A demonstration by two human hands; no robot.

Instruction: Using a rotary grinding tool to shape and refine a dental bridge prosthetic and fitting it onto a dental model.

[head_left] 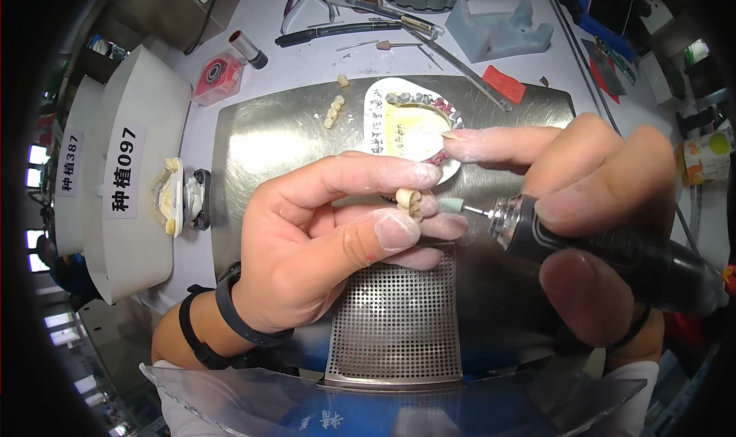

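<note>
While the left hand [287,253] clamps a cream crown [409,202] between fingertips mid-frame, the right hand [602,169] has fingers wrapped round a black handpiece [644,272], green tip [451,205] close by. Looks mid-grind to me; can't tell how much is left.

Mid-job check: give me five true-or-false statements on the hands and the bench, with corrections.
1. The left hand pinches a cream dental piece. True.
2. The right hand holds tweezers. False: it holds a black rotary handpiece.
3. The handpiece's bit is pale green. True.
4. The perforated panel lies beyond the dental model. False: it lies nearer the person.
5. The flat red piece lies right of the dental model. True.
</note>
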